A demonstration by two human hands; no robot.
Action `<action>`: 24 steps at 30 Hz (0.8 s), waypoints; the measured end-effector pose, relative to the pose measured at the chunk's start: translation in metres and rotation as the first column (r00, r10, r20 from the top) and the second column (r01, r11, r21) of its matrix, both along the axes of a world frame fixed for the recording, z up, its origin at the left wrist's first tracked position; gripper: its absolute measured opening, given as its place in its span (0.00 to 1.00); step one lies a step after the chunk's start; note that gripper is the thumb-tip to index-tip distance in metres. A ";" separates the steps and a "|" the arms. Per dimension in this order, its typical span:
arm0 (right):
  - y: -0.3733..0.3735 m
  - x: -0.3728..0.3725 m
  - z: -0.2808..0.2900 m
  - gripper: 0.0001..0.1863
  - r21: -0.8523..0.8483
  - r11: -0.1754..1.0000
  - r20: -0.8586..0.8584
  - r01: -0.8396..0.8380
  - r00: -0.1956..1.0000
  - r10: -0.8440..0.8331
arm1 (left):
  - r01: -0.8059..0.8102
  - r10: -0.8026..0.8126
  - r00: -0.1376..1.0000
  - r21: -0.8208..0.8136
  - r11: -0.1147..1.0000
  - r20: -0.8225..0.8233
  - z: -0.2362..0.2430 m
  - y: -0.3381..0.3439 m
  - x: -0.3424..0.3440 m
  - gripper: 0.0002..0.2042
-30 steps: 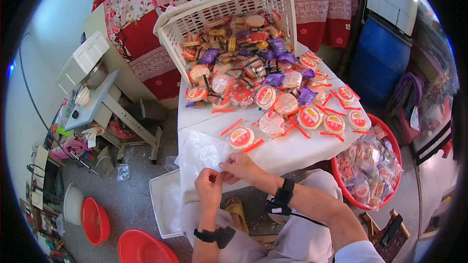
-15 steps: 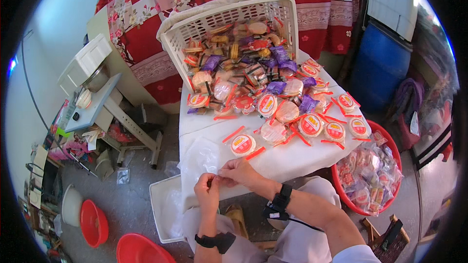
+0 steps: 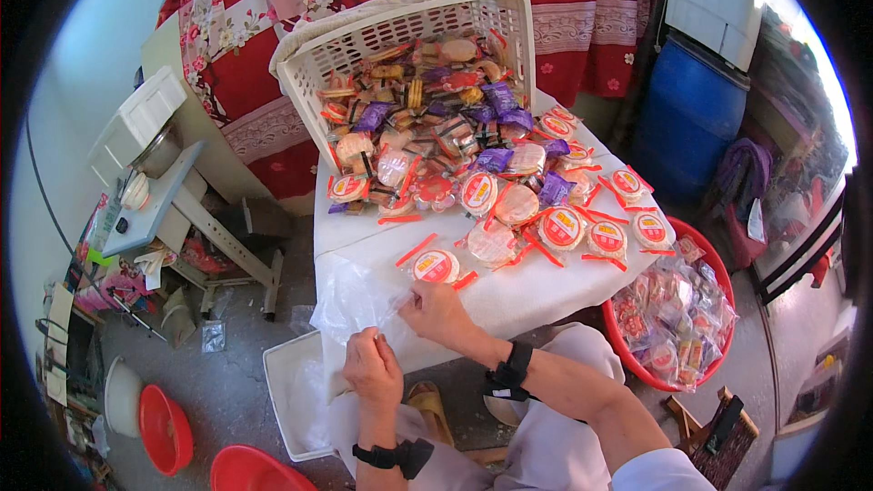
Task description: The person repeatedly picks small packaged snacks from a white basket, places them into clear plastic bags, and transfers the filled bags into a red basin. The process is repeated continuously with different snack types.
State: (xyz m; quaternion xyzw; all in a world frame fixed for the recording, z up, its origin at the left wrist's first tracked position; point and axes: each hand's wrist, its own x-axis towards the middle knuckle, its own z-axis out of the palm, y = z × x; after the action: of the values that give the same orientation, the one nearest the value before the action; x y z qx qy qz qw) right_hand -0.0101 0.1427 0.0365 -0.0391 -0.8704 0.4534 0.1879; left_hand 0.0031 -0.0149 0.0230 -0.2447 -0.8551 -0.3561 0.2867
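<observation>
My left hand [image 3: 373, 364] and my right hand [image 3: 436, 316] are both closed, pinching a thin clear plastic bag [image 3: 350, 300] at the near left corner of the white cloth-covered table [image 3: 546, 305]. The right hand is slightly higher, with the bag stretched between the two. Just beyond them lies a round wafer-like pastry [image 3: 435, 266] in clear wrap with red strips. More round packets and purple packets [image 3: 496, 159] are heaped on the table, spilling from a tipped white plastic basket [image 3: 305, 91].
A red tub of mixed packets [image 3: 618, 332] stands right of the table. A white bin [image 3: 277, 382] is under its left side, red basins [image 3: 164, 427] on the floor. A small side table [image 3: 159, 209] is left, a blue barrel [image 3: 687, 127] back right, a wooden stool [image 3: 705, 423] near right.
My hands have drawn apart, the left one lower and to the left, opening out the bag between them. The whole view has shifted slightly.
</observation>
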 end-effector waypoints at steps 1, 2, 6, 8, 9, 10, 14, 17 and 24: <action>0.001 -0.002 -0.002 0.13 -0.130 0.991 -0.014 -0.027 1.000 0.025 | 0.017 -0.016 1.000 -0.052 0.999 0.021 0.002 0.000 0.001 0.12; 0.004 -0.003 -0.004 0.13 -0.265 0.964 0.055 -0.033 0.997 0.049 | 0.026 -0.022 0.999 -0.087 0.996 0.047 0.003 0.000 0.002 0.14; 0.012 -0.007 -0.006 0.12 -0.549 0.836 0.240 -0.017 0.954 0.177 | 0.028 -0.008 0.993 -0.175 0.984 0.115 0.006 -0.003 0.006 0.18; 0.016 -0.010 -0.002 0.13 -0.274 0.955 0.123 -0.115 0.981 0.153 | -0.018 0.031 0.994 -0.132 0.991 0.102 0.005 -0.006 0.006 0.18; 0.018 -0.011 0.001 0.13 -0.131 0.982 0.133 -0.134 0.979 0.151 | -0.055 0.062 0.994 -0.081 0.995 0.088 0.005 -0.007 0.005 0.17; 0.021 -0.008 0.003 0.15 0.036 0.991 -0.011 -0.130 0.991 0.130 | -0.085 0.087 0.994 -0.023 0.996 0.069 0.004 -0.008 0.003 0.17; 0.041 -0.002 0.014 0.28 0.446 0.889 0.010 0.101 0.993 -0.118 | -0.141 0.140 0.990 0.056 0.988 0.031 0.000 -0.013 -0.004 0.17; 0.042 -0.002 0.017 0.43 0.527 0.839 0.135 0.137 0.961 -0.242 | -0.132 0.125 0.990 0.106 0.986 0.064 -0.002 -0.012 -0.006 0.19; 0.044 -0.008 0.010 0.38 0.474 0.862 0.083 0.177 0.966 -0.244 | -0.202 0.190 0.976 0.126 0.971 0.104 -0.002 -0.012 -0.012 0.22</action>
State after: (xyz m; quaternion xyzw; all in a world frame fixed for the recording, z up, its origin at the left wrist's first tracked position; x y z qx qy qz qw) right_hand -0.0179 0.1864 0.0467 -0.1198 -0.9547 0.2057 0.1787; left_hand -0.0092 -0.0266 0.0207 -0.1222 -0.8611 -0.3943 0.2969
